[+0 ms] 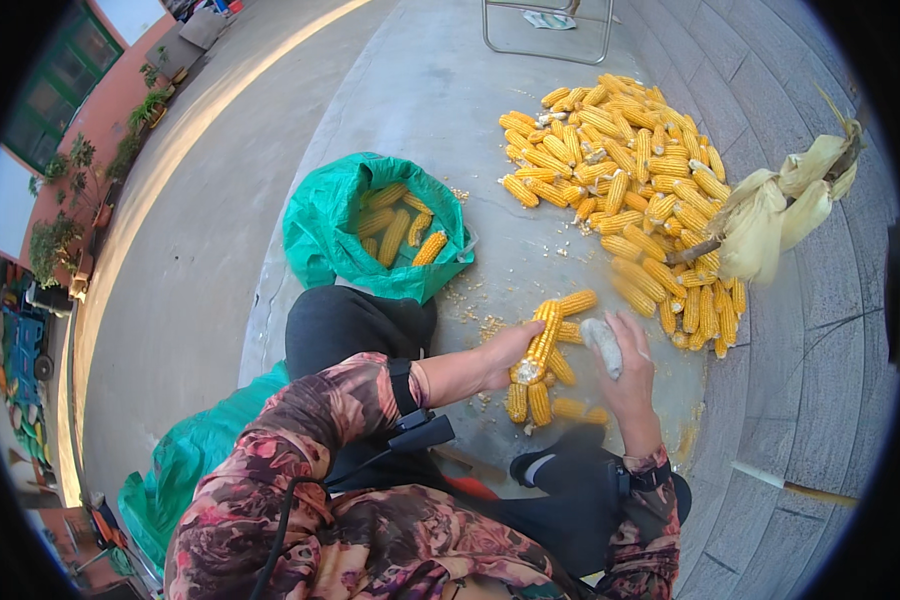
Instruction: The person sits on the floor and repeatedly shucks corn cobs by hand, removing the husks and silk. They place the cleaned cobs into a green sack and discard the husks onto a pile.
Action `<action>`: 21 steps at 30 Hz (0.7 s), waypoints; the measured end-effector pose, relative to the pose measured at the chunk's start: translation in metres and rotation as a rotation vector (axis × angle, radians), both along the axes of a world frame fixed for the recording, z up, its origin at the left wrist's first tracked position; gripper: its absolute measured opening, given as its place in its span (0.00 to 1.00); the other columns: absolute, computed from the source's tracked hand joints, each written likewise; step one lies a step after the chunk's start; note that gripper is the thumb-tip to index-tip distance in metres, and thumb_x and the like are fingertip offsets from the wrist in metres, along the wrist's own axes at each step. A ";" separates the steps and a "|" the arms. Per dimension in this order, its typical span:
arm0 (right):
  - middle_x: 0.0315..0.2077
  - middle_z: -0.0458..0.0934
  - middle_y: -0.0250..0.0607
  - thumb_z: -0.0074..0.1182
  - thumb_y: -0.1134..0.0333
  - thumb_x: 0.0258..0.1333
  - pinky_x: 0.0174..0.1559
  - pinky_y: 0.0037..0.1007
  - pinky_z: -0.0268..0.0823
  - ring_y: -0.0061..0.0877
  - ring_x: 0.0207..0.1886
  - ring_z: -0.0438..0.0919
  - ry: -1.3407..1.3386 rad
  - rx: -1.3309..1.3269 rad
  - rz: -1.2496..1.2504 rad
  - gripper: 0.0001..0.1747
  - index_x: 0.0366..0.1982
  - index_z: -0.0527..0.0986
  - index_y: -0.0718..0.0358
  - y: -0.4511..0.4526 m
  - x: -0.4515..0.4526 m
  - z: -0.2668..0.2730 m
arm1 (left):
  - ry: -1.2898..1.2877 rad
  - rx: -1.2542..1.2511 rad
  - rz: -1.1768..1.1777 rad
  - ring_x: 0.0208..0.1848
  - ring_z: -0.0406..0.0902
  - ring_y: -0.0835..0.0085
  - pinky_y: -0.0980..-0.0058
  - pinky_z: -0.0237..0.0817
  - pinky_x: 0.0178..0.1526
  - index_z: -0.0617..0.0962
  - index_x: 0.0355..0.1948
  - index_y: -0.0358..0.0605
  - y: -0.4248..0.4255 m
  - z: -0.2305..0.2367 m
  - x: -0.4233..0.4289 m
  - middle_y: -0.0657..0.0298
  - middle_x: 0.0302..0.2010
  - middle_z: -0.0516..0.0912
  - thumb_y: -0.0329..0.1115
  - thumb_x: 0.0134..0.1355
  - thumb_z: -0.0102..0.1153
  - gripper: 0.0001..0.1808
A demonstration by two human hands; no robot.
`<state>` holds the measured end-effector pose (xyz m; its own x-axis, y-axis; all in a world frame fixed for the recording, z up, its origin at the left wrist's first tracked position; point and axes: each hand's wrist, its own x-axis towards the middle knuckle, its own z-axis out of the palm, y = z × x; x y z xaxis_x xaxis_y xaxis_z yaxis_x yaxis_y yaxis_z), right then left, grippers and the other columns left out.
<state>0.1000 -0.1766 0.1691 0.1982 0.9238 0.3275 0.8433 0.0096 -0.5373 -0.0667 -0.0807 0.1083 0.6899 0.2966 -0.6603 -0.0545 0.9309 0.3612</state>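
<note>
My left hand (511, 351) grips a yellow corn cob (546, 339), its pale butt end towards me and a stripe along it looking stripped of kernels. Just to the right, my right hand (630, 367) has its fingers around a whitish-grey piece (604, 346), perhaps a bare cob or a pad; which one I cannot tell. Several more cobs (540, 405) lie on the concrete beneath and around the held one. Beyond my left knee stands a green woven sack (307, 225), its mouth open, with several cobs (394, 236) inside.
A large heap of corn cobs (615, 157) lies ahead to the right. Dry husks on a stalk (772, 202) lean over its right edge. Loose kernels dot the concrete (420, 97). Another green sack (187, 442) lies at my left side. A metal frame (547, 56) stands at the far end.
</note>
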 end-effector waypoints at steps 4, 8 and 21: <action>0.48 0.74 0.51 0.61 0.69 0.48 0.51 0.36 0.67 0.40 0.49 0.75 0.003 -0.084 0.016 0.25 0.50 0.71 0.64 -0.004 0.002 -0.004 | 0.254 0.060 0.460 0.46 0.76 0.63 0.60 0.69 0.47 0.68 0.54 0.42 0.042 -0.008 -0.019 0.54 0.45 0.77 0.48 0.68 0.39 0.22; 0.43 0.77 0.43 0.59 0.64 0.55 0.46 0.30 0.68 0.25 0.45 0.76 0.726 -0.253 -0.276 0.23 0.49 0.71 0.69 -0.002 0.004 -0.003 | 0.252 0.235 0.666 0.58 0.66 0.56 0.53 0.63 0.56 0.62 0.59 0.41 0.081 0.003 -0.055 0.53 0.57 0.65 0.45 0.66 0.48 0.26; 0.46 0.74 0.39 0.45 0.61 0.65 0.49 0.32 0.70 0.26 0.48 0.75 1.632 -0.247 -0.074 0.19 0.52 0.67 0.65 0.005 -0.009 -0.017 | 0.078 1.120 0.024 0.31 0.68 0.87 0.84 0.63 0.30 0.70 0.34 0.43 -0.009 0.030 -0.005 0.71 0.29 0.71 0.31 0.53 0.67 0.16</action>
